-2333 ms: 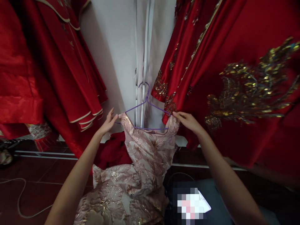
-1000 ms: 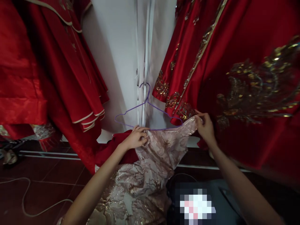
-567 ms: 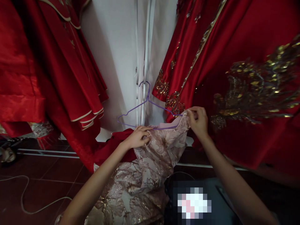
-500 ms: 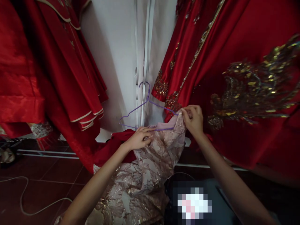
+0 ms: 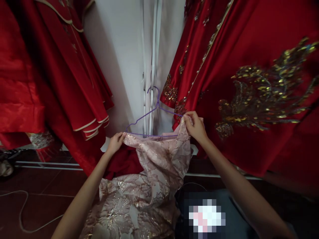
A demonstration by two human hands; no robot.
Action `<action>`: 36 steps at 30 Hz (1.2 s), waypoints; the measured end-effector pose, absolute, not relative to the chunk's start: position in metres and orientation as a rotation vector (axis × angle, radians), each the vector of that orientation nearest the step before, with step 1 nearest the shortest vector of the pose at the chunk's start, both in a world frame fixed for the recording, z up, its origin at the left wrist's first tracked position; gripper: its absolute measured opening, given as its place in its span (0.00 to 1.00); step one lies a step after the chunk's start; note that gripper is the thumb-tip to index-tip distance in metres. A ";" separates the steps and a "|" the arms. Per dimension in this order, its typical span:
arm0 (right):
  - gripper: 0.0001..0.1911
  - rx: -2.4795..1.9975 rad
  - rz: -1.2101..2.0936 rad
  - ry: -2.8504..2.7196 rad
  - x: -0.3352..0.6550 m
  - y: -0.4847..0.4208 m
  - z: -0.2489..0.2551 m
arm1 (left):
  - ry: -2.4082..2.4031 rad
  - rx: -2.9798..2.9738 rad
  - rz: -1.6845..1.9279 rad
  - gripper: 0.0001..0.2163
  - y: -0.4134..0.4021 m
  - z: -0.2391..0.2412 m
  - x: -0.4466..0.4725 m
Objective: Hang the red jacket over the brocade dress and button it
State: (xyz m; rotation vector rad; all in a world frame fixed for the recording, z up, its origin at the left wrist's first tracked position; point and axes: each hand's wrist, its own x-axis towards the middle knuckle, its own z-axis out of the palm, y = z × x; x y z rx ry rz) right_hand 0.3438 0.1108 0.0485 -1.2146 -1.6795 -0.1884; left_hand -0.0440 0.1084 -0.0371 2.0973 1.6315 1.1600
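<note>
A pink dress with gold brocade (image 5: 152,172) hangs down from a thin purple wire hanger (image 5: 152,113), whose hook rests against white strips on the wall. My left hand (image 5: 115,142) pinches the dress's left shoulder at the hanger's left end. My right hand (image 5: 195,126) is closed on the right shoulder of the dress at the hanger's right end. The fabric is stretched between both hands along the hanger's bottom bar.
Red garments (image 5: 62,73) hang at the left, and a red gown with gold embroidery (image 5: 249,86) hangs at the right, close to my right hand. Dark red cloth (image 5: 124,162) lies behind the dress. A white cable (image 5: 22,209) lies on the dark tiled floor.
My left hand has moved left from the middle of the dress to the hanger's left end, spreading the fabric. My right hand has drawn the right shoulder slightly leftward onto the hanger.
</note>
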 end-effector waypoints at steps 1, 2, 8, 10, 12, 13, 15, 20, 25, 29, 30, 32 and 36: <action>0.13 -1.216 -0.179 -1.680 0.344 0.112 0.049 | 1.665 2.080 1.130 0.19 0.113 -0.041 -0.053; 0.13 -1.219 -0.171 -1.681 0.344 0.112 0.049 | 1.667 2.069 1.108 0.19 0.117 -0.045 -0.059; 0.13 -1.234 -0.165 -1.688 0.346 0.111 0.052 | 1.500 1.978 1.199 0.24 0.126 -0.054 -0.067; 0.13 -1.233 -0.174 -1.691 0.347 0.110 0.054 | 1.475 1.953 1.241 0.24 0.129 -0.053 -0.066; 0.13 -1.237 -0.156 -1.695 0.346 0.109 0.055 | 1.448 1.946 1.300 0.24 0.132 -0.047 -0.063; 0.13 -1.239 -0.131 -1.699 0.345 0.108 0.055 | 1.438 1.948 1.338 0.23 0.134 -0.042 -0.059; 0.13 -1.236 -0.069 -1.705 0.343 0.107 0.054 | 1.411 1.961 1.401 0.23 0.135 -0.028 -0.049; 0.12 -1.170 -0.004 -1.680 0.341 0.107 0.050 | 1.185 2.014 1.307 0.23 0.133 0.003 -0.023; 0.12 -1.082 0.102 -1.682 0.345 0.117 0.046 | 1.270 1.820 1.124 0.28 0.141 -0.016 -0.044; 0.11 -1.057 0.126 -1.647 0.345 0.124 0.040 | 1.617 1.931 0.840 0.16 0.142 -0.052 -0.077; 0.11 -1.051 0.129 -1.645 0.344 0.125 0.039 | 1.636 1.947 0.792 0.14 0.140 -0.059 -0.084; 0.12 -1.045 0.130 -1.650 0.344 0.125 0.038 | 1.630 1.965 0.736 0.12 0.136 -0.065 -0.093; 0.12 -1.081 0.093 -1.676 0.342 0.124 0.041 | 1.664 2.047 0.777 0.16 0.131 -0.043 -0.096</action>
